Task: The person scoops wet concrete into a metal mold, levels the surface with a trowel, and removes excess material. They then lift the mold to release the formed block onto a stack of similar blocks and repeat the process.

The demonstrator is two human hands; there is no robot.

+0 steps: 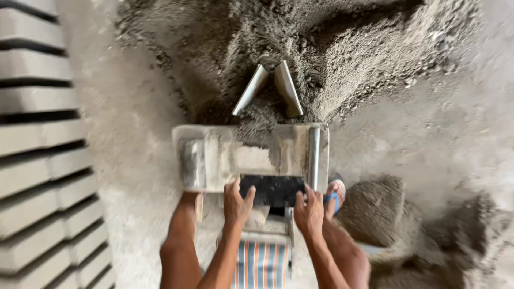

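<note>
Head view shows me both hands down at a grey, mortar-caked metal block mould that sits on the dusty concrete floor, just in front of a big heap of damp grey sand mix. My left hand rests with fingers spread loosely on the near edge of the mould's dark rectangular cavity; my right hand does the same on the other side, gripping nothing. Two pale flat trowel blades stand in the heap. Rows of grey cast blocks lie at the left
</note>
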